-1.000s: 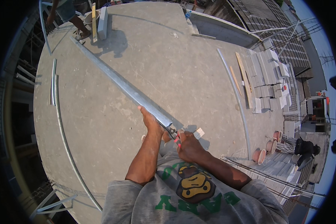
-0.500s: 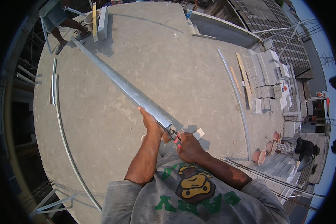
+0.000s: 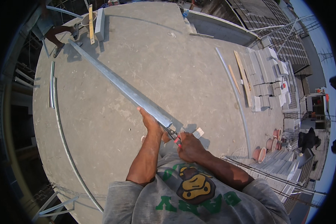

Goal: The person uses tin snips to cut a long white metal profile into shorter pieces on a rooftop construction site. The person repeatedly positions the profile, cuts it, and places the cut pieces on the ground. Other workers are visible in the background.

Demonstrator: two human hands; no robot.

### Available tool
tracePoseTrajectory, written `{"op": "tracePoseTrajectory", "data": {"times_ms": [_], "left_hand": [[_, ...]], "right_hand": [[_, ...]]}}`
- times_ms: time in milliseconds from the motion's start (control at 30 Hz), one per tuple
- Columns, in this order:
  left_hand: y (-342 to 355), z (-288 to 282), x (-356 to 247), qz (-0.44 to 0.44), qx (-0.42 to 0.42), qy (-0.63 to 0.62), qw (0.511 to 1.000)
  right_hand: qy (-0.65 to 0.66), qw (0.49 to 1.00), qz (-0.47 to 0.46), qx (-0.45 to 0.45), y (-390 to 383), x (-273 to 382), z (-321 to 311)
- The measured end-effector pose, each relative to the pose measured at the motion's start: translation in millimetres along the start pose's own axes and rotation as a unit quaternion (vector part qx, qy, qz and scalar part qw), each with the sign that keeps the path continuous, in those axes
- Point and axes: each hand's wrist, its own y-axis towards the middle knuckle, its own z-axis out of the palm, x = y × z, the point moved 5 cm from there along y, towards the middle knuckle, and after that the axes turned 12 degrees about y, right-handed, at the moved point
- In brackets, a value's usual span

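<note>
A long, silvery metal profile (image 3: pixel 117 81) slants toward the far-left corner of the concrete floor (image 3: pixel 100 130). It looks light, stiff, sharp-edged: best held by its sides. The left hand (image 3: pixel 152 123), arm outstretched, grasps its near end; the right hand (image 3: pixel 190 145), elbow bent, clenches a red-handled metal tool (image 3: pixel 178 140) there.

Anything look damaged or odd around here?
Nothing plainly spilled or broken. The small pale block lying alone past the right hand looks stray; the long metal strip on the left looks bowed, though likely from the lens.
</note>
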Motion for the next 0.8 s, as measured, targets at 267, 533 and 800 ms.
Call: {"op": "tracePoseTrajectory", "data": {"times_ms": [267, 533, 800], "left_hand": [[-15, 11, -9, -0.024, 0.022, -0.013, 0.999], [-9, 6, -3, -0.029, 0.019, -0.002, 0.999], [-11, 3, -4, -0.029, 0.005, 0.023, 0.999]], "right_hand": [[-0.001, 1.000, 0.017, 0.014, 0, 5, -8], [-0.006, 0.999, 0.038, 0.031, 0, 10, -14], [0.011, 0.997, 0.060, 0.053, 0, 9, -14]]}}
